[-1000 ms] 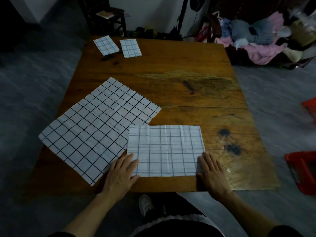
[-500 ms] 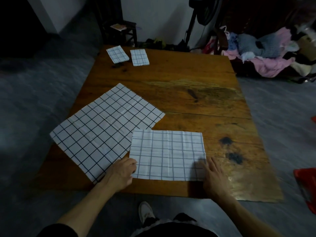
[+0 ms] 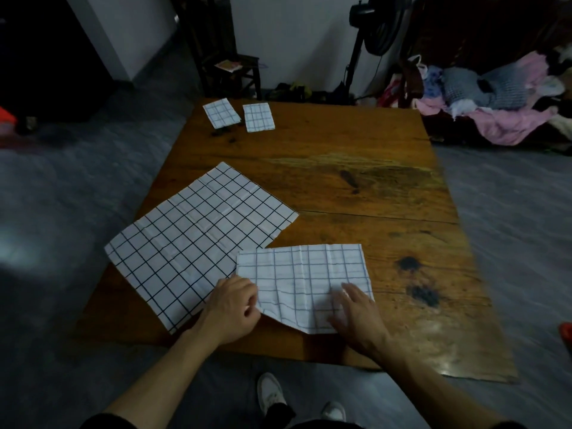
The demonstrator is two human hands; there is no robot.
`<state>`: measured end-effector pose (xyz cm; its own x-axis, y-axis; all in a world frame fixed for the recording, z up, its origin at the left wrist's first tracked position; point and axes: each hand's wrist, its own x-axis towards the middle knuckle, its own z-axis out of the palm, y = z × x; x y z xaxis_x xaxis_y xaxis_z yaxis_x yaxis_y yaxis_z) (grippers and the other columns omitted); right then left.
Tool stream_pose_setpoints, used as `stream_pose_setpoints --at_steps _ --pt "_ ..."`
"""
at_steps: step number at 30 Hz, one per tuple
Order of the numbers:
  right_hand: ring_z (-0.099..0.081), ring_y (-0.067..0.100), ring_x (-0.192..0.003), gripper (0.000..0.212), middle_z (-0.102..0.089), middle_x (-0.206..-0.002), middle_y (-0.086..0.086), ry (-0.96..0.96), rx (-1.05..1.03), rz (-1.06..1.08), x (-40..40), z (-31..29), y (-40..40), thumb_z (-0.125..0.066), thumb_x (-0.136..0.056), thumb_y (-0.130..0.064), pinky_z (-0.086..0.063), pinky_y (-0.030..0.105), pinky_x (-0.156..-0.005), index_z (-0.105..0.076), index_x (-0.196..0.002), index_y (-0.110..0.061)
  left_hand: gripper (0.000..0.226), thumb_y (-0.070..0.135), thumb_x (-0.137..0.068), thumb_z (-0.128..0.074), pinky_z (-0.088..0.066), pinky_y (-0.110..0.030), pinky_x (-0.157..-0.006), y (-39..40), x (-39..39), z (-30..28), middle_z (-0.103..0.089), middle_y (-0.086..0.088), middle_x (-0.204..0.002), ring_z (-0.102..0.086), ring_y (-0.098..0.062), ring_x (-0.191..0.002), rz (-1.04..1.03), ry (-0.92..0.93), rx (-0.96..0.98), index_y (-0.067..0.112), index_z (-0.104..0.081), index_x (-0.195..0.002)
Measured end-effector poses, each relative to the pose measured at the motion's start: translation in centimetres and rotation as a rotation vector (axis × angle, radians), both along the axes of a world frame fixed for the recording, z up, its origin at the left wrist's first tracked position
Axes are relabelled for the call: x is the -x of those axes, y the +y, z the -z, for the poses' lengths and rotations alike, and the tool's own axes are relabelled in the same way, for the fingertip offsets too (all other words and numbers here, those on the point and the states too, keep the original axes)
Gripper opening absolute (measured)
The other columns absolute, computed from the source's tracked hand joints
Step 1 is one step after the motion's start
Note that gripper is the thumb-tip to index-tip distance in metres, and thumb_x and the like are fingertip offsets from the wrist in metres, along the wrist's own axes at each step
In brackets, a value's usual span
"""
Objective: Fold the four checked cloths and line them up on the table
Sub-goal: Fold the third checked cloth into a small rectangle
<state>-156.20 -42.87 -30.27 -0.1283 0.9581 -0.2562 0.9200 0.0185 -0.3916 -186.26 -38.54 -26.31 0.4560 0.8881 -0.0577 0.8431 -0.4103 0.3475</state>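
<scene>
A single head-worn camera looks forward and down from the table's near edge. Hands sit close; the far wall shows beyond.

L hand is curling its fingers, pinching the cloth at its near-left corner. R hand is lying flat w/ fingers spread, pressing the same cloth.

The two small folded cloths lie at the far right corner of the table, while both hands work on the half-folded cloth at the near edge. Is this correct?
Not quite. The head view shows the two small folded cloths at the far left corner of the table, not the right. The rest holds: the left hand and right hand work on the half-folded cloth at the near edge.
</scene>
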Motion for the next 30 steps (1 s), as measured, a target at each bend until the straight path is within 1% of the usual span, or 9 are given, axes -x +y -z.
stream_pose_setpoints --at_steps 5,8,11,15,18,20,24,27,30 --pt "-0.035 0.015 -0.137 0.081 -0.038 -0.15 -0.003 0.098 -0.095 -0.202 2.9 -5.5 1.3 -0.054 -0.077 -0.074 -0.036 0.039 -0.111 -0.04 -0.144 -0.029 0.015 0.031 -0.09 -0.055 -0.036 -0.017 -0.077 0.1 -5.1 -4.0 -0.048 0.014 -0.079 -0.045 0.0 -0.076 -0.051 -0.191 -0.078 0.032 -0.043 -0.081" --pt "-0.05 0.013 -0.115 0.055 -0.056 -0.13 -0.002 0.172 -0.273 -0.133 3.7 -7.9 1.8 -0.062 -0.086 -0.053 -0.045 0.031 -0.095 -0.054 -0.133 -0.025 0.008 0.03 -0.092 -0.056 -0.037 -0.018 -0.082 0.1 -8.3 -6.3 -0.05 0.016 -0.083 -0.048 0.0 -0.078 -0.011 -0.279 -0.131 0.031 -0.048 -0.088" --pt "-0.054 0.009 -0.089 0.022 -0.063 -0.103 -0.003 0.228 -0.395 -0.078 2.8 -10.0 2.3 -0.062 -0.091 -0.028 -0.044 0.023 -0.074 -0.068 -0.111 -0.021 0.007 0.035 -0.092 -0.057 -0.038 -0.021 -0.086 0.1 -10.4 -8.2 -0.053 0.017 -0.088 -0.051 0.0 -0.082 0.027 -0.335 -0.156 0.032 -0.051 -0.094" --pt "-0.058 0.007 -0.087 0.026 -0.065 -0.099 -0.004 0.275 -0.386 -0.139 -0.5 -11.4 2.8 -0.054 -0.088 -0.034 -0.053 0.029 -0.072 -0.072 -0.101 -0.019 0.031 0.053 -0.082 -0.064 -0.035 -0.022 -0.092 0.7 -9.9 -9.7 -0.056 0.018 -0.097 -0.051 0.0 -0.092 0.044 -0.3 -0.114 0.033 -0.054 -0.104" --pt "-0.056 0.003 -0.081 0.007 -0.063 -0.09 -0.009 0.333 -0.486 -0.097 -2.9 -12.4 2.8 -0.067 -0.089 -0.016 -0.044 0.016 -0.065 -0.073 -0.093 -0.017 0.037 0.049 -0.08 -0.07 -0.033 -0.029 -0.097 1.7 -8.4 -9.2 -0.055 0.018 -0.108 -0.047 -0.003 -0.103 -0.044 -0.109 -0.085 0.034 -0.054 -0.109" --pt "-0.054 0.002 -0.075 0.007 -0.06 -0.083 -0.01 0.352 -0.533 -0.041 -4.4 -13.4 2.7 -0.068 -0.088 -0.013 -0.04 0.016 -0.062 -0.072 -0.087 -0.018 0.029 0.044 -0.082 -0.07 -0.033 -0.032 -0.1 2.2 -8.0 -8.7 -0.055 0.019 -0.106 -0.046 -0.003 -0.102 -0.102 -0.063 -0.055 0.033 -0.056 -0.106" --pt "-0.059 0.011 -0.074 0.014 -0.064 -0.08 -0.003 0.408 -0.558 0.018 -7.5 -14.2 2.8 -0.062 -0.089 -0.025 -0.052 0.039 -0.06 -0.071 -0.083 -0.016 0.013 0.037 -0.084 -0.071 -0.043 -0.036 -0.089 2.5 -8.3 -8.8 -0.061 0.016 -0.088 -0.056 -0.005 -0.088 -0.167 -0.164 -0.014 0.034 -0.058 -0.083" --pt "-0.061 0.007 -0.076 0.008 -0.064 -0.084 -0.008 0.438 -0.549 0.045 -9.1 -15.0 2.5 -0.064 -0.09 -0.019 -0.055 0.034 -0.062 -0.069 -0.087 -0.024 0.015 0.021 -0.085 -0.072 -0.057 -0.033 -0.067 2.1 -8.9 -10.9 -0.064 0.009 -0.083 -0.063 -0.007 -0.078 -0.183 -0.38 0.085 0.026 -0.059 -0.079" --pt "-0.062 0.004 -0.082 0.015 -0.063 -0.088 -0.013 0.494 -0.527 0.064 -10.2 -16.0 2.2 -0.063 -0.091 -0.017 -0.055 0.026 -0.065 -0.064 -0.087 -0.032 0.014 0.014 -0.084 -0.074 -0.054 -0.024 -0.06 1.2 -9.5 -13.2 -0.064 0.005 -0.081 -0.063 -0.006 -0.074 -0.172 -0.535 0.077 0.019 -0.061 -0.08"
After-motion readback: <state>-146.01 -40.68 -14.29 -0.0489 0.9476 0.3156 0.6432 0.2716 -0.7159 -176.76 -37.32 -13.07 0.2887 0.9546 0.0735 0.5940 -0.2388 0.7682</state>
